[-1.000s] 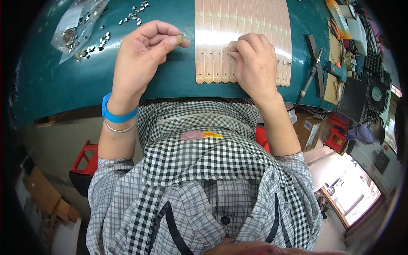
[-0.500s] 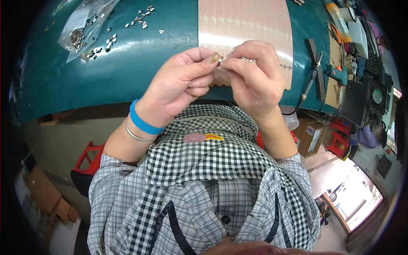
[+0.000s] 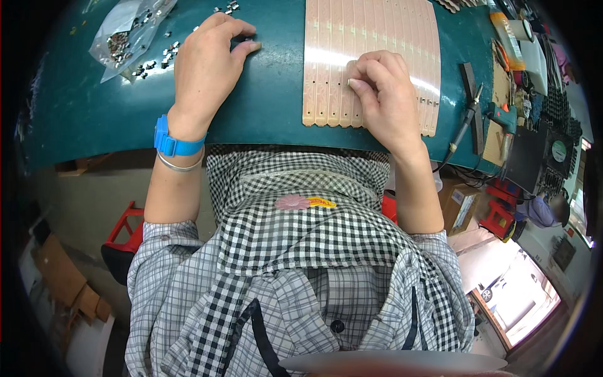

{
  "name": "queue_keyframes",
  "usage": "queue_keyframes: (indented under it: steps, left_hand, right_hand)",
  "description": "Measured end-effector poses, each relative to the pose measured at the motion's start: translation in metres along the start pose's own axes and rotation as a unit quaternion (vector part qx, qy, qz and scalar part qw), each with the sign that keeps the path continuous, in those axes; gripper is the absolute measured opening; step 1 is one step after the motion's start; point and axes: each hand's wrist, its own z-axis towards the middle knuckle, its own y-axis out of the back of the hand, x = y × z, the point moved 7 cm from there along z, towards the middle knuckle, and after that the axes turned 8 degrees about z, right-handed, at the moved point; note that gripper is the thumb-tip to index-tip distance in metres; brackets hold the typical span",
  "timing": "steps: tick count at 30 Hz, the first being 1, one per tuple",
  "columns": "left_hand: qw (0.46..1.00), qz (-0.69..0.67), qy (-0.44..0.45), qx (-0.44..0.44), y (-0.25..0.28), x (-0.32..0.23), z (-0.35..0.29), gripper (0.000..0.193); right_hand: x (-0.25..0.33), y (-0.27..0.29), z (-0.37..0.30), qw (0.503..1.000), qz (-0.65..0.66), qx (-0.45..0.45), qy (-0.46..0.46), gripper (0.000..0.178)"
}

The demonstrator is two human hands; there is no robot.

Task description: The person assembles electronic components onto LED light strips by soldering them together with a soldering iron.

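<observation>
Over the green tabletop, my left hand is curled, its thumb and forefinger a little apart around a small metal part lying on the surface. Whether they touch it is hard to tell. My right hand is above a panel of long pinkish strips, thumb and forefinger pinched on a tiny pale metal part. Small metal parts sit in a row on the strips at the panel's right side; the rest of that row is hidden behind my right hand.
A clear plastic bag of small parts lies at the far left, with loose metal parts spilled beside it. A soldering iron and a dark bar are right of the panel. Farther right is a green power tool.
My hands have parted from their meeting over the panel. The left has gone far and left to a lone metal part; the right stays over the strips, still pinched. The view has shifted slightly.
</observation>
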Motion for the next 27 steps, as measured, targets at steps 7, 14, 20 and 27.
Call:
queue_keyframes:
  steps: [7, 14, 20, 27]
  left_hand:
    - [1.000, -0.001, 0.004, 0.018, -0.008, 0.004, -0.002, 0.010]
    - [0.999, -0.023, -0.021, -0.022, -0.007, 0.007, -0.003, 0.011]
    - [0.997, -0.050, 0.053, -0.012, -0.004, 0.012, -0.001, 0.009]
    - [0.927, -0.346, 0.140, 0.033, -0.004, -0.001, -0.005, 0.008]
  right_hand:
    - [0.003, -0.003, 0.000, 0.998, -0.052, 0.004, 0.034, 0.010]
    - [0.006, -0.005, 0.001, 0.995, -0.078, 0.033, 0.051, 0.013]
    - [0.009, -0.008, 0.002, 0.992, -0.099, 0.030, 0.065, 0.014]
    - [0.005, -0.013, 0.001, 0.989, -0.138, 0.021, 0.051, 0.009]
